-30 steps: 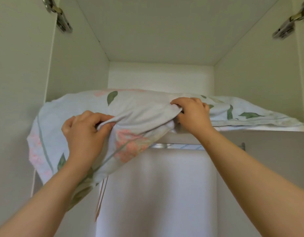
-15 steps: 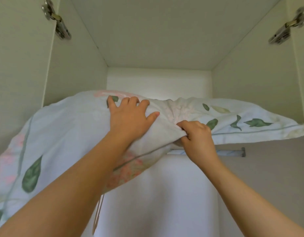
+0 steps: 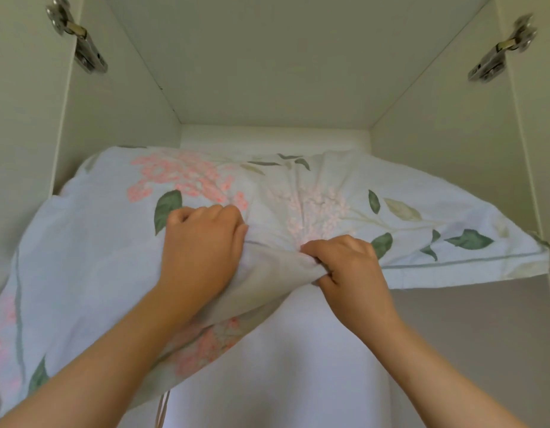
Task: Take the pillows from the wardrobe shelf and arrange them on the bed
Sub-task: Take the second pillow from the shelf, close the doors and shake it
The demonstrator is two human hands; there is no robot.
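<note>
I have the floral pillow (image 3: 298, 211) half off the wardrobe shelf (image 3: 471, 281), which sits above my eye line, so I reach up with both arms and pull rather than lift. My left hand (image 3: 202, 242) lies on top of the pillow at about 10 o'clock from my right hand (image 3: 344, 267), its fingers (image 3: 205, 213) curled shut into a bunch of the cover so the soft bulk cannot slide back. My right hand is clenched on the front edge, where the fabric is gathered into a tight fold; I judge that this gives me a firm hold on a thing too limp to grip flat. The pillow's right part lies on the shelf toward 3 o'clock, while the left part sags over the edge toward 8 o'clock and hangs past my left forearm. The shelf compartment holds this pillow across its whole width; whether another lies behind it I cannot tell. The bed is out of sight, so nothing has been arranged yet.
</note>
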